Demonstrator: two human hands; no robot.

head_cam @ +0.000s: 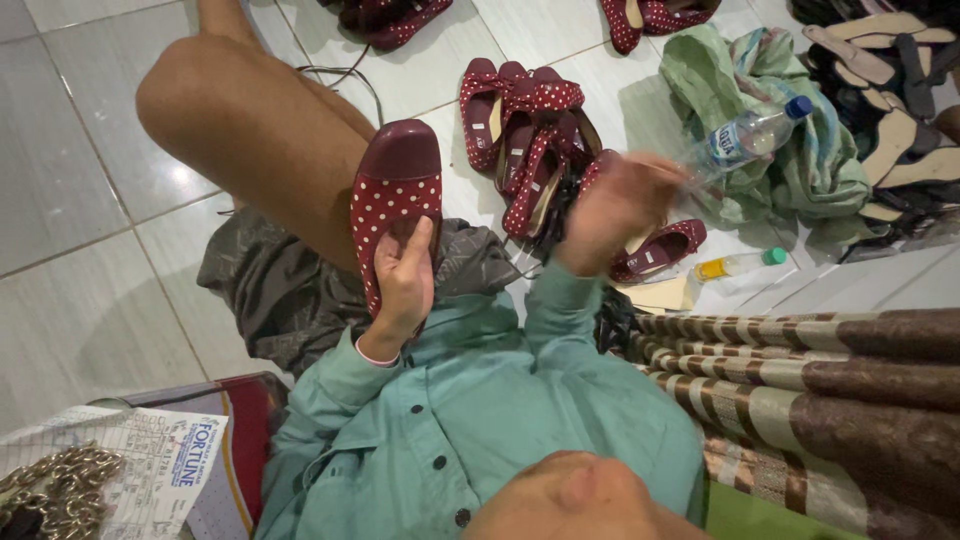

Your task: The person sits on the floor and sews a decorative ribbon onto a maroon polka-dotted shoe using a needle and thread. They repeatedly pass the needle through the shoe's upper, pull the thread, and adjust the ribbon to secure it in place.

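Note:
My left hand [404,285] grips a dark red flat shoe with white polka dots [395,195], toe pointing away, held over my bent knee. My right hand [612,205] is raised and blurred beside a clear plastic water bottle with a blue cap [745,138]; whether it holds the bottle's base I cannot tell. Just past both hands a pile of matching red dotted shoes [525,135] lies on the white tiled floor. One more red shoe [660,250] rests under my right hand.
A green cloth [790,170] lies crumpled at right beside several tan shoe soles [890,90]. A small yellow bottle with green cap [735,264] is on the floor. A brown striped fabric [820,380] covers the lower right. Printed paper and a chain [90,470] sit lower left.

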